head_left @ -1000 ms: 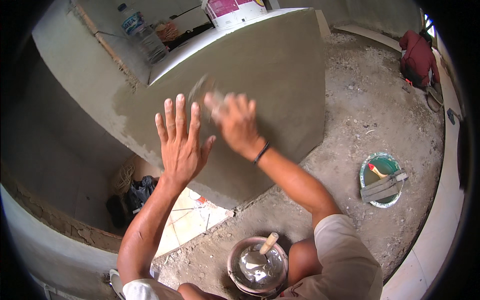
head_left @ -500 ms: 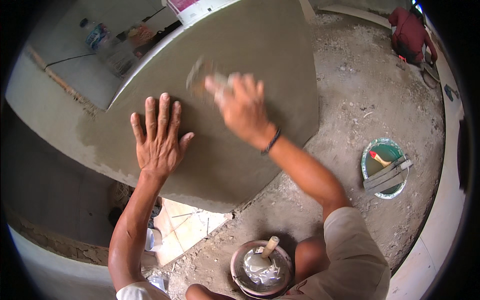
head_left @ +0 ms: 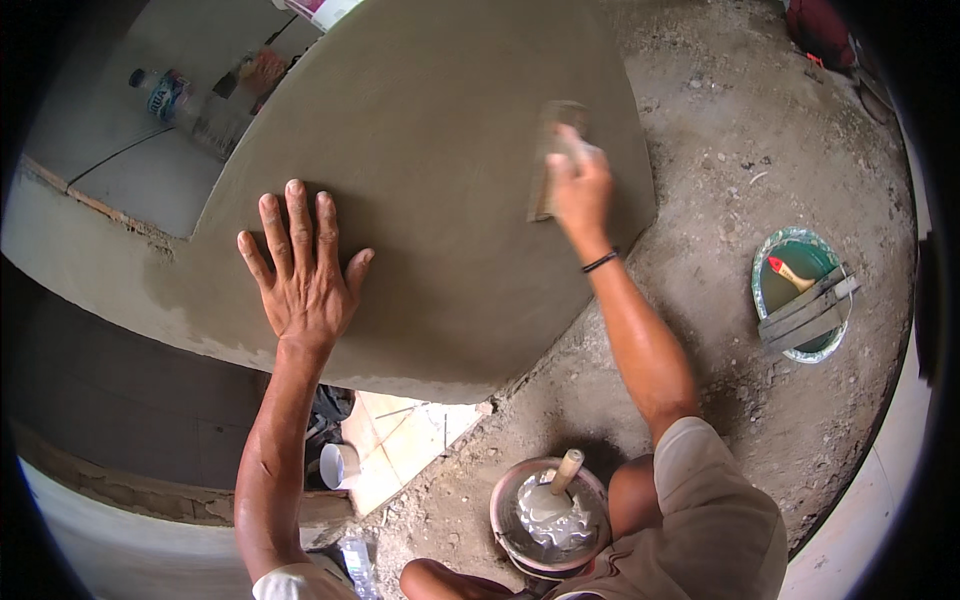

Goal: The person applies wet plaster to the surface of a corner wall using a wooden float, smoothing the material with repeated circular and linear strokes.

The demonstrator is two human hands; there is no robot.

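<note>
By the knee, a bucket (head_left: pixel 548 515) of white paste (head_left: pixel 548 518).

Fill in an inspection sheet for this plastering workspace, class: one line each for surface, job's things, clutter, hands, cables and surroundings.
Surface: grey plastered slab, smooth and damp-looking, sloping across the view.
Job's things: flat float pressed on the slab; bowl of pale paste with a wooden-handled tool standing in it.
Clutter: green bowl with boards laid across its rim; plastic bottle behind the slab; white cup below it.
Hands: left hand flat on the slab, fingers spread; right hand gripping the float.
Cables: nothing seen.
Surroundings: rough, gritty concrete floor; pale tiles under the slab's edge.
</note>
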